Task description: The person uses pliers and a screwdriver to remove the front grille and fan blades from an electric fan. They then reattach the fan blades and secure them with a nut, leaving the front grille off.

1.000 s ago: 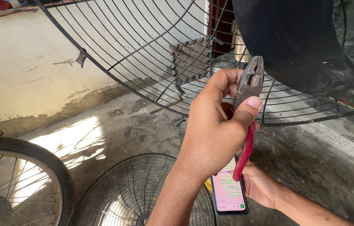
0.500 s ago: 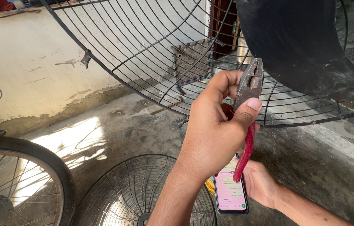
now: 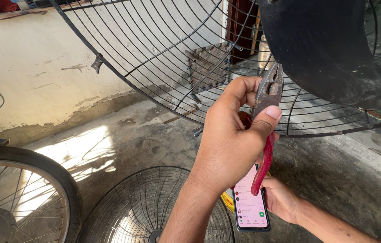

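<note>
Little had changed over the last second: the left hand kept the same grip and the view had only drifted slightly, so the work seemed paused, with the tool held at the ready and not yet biting on anything.

The left hand was closed around a pair of worn steel pliers with red plastic handles, thumb pressed on the head and fingers curled behind. The pliers pointed upward, their dull jaws shut, just below the rim of the large black wire fan guard and beside the broad black fan blade; whether the tip touched the wire could not be told.

The right hand, lower down, was closed on a slim black smartphone with a lit pinkish screen, held upright over the grey concrete floor.

By count: two hands, one pair of pliers and one phone. Two fan guards showed, the big one overhead and a second round wire fan guard lying on the floor. One fan blade was in view, and one spoked wheel with a black tyre stood at the left.
</note>
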